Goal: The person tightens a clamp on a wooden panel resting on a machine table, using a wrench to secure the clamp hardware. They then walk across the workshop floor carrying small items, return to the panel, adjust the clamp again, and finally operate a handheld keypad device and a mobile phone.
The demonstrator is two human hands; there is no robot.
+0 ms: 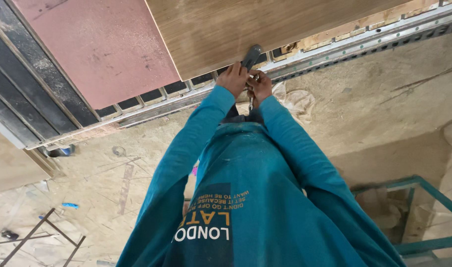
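Both my arms in teal sleeves reach to the lower edge of a brown wooden panel (265, 24). My left hand (232, 78) and my right hand (259, 85) are pressed together there, closed around a tool with a dark grey handle (251, 56). The handle end rests against the panel's edge. A thin metal shaft (250, 102) of the tool pokes out below my right hand. Which hand bears most of the grip is hidden by the fingers.
A pink panel (102, 44) hangs left of the wooden one on a slotted metal rail frame (335, 49). Below lies a dusty floor (374, 109) with scraps, a teal metal frame (424, 198) at the lower right and thin metal rods (33, 237) at the lower left.
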